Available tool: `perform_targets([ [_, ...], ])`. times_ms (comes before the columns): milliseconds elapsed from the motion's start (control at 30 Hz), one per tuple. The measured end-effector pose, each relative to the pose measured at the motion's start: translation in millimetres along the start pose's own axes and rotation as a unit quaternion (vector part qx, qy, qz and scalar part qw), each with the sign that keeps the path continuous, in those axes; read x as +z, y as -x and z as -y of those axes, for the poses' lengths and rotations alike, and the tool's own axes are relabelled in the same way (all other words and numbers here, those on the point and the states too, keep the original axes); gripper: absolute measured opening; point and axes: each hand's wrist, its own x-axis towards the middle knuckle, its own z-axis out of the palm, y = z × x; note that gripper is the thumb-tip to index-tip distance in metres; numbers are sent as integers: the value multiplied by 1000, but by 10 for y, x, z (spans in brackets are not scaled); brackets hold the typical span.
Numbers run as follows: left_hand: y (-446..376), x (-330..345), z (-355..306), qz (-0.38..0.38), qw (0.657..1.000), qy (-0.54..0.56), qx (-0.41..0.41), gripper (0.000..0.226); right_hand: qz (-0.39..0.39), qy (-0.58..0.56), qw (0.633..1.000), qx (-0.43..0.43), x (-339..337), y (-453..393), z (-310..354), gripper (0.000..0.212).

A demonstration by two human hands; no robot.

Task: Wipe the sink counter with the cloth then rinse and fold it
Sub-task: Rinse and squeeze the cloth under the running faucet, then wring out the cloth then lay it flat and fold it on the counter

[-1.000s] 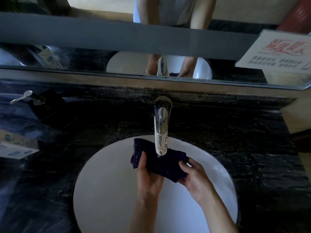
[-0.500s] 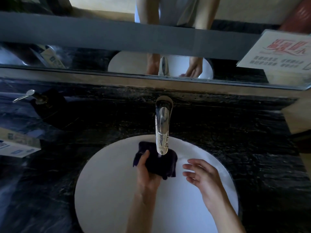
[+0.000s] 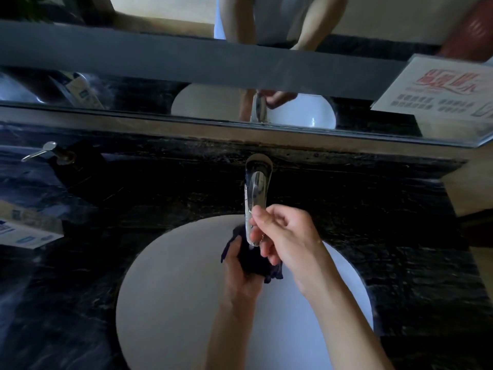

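Rinsing stage, head view. The left hand [image 3: 241, 265] was clamped on the bunched dark cloth [image 3: 253, 259], which hung over the white basin [image 3: 173, 289] directly beneath the faucet [image 3: 255, 198] spout, toward the rear rim of the basin. The right hand [image 3: 282, 236] was at the front end of the faucet lever, fingers [image 3: 260, 217] curled together against the chrome; whether they actually gripped the lever or only rested on it could not be told. No water stream could be made out.

Risks, as judged. A sharp lift of the lever could release a hard jet onto the wadded cloth and splash the dark stone tabletop [image 3: 373, 209], undoing the wiping. Held in a single fist, the cloth could rinse only on its outer folds, or slip into the basin if the grip loosened. A loose corner dangled below the fist and could trail toward the drain, which was hidden.

Surroundings. A soap pump [image 3: 53, 153] stood near the rear left corner of the tabletop, a small carton [image 3: 24, 228] lay at its left edge, and a printed card [image 3: 440, 94] leaned on the mirror [image 3: 186, 57] at the rear right. All were well apart from the basin; only the right forearm crossing the basin crowded the cloth.
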Motion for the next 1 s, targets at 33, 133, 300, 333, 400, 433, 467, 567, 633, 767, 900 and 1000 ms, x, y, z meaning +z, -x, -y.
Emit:
perform_targets([
  [33, 20, 18, -18, 2, 1000, -10, 6, 63, -2, 3, 1000, 8, 26, -13, 10, 40],
  [133, 26, 6, -29, -4, 1000, 0, 0, 67, -8, -28, 999, 29, 55, -34, 28, 32],
  [300, -28, -69, 13, -22, 998, 55, -6, 55, 6, -72, 996, 43, 43, -59, 26, 26],
  [333, -18, -58, 8, -22, 998, 52, -7, 56, 6, -77, 996, 43, 44, -61, 21, 26],
  [400, 14, -26, -8, -25, 999, 47, -4, 57, 6, -84, 996, 41, 53, -51, 9, 25],
  [433, 32, -11, -15, -28, 998, 49, 0, 58, 4, -88, 995, 38, 59, -48, 1, 25],
  [467, 52, 10, -30, -26, 998, 55, 0, 59, 2, -91, 995, 35, 62, -45, -8, 26],
  [567, 98, 40, -67, -40, 996, 76, 1, 60, -8, -97, 995, 34, 65, -55, -18, 26],
  [633, 135, 72, -99, -33, 997, 70, 2, 66, -15, -98, 994, 37, 71, -65, -45, 26],
  [767, 184, 117, -133, -16, 998, 68, 6, 73, -37, -82, 994, 67, 153, -68, -190, 29],
  [900, 199, 71, -145, -18, 996, 87, -9, 70, -48, -80, 993, 73, 185, -84, -290, 27],
  [1000, 224, -15, -140, -25, 997, 73, -7, 62, -120, -123, 984, 39, 138, -61, -419, 26],
])
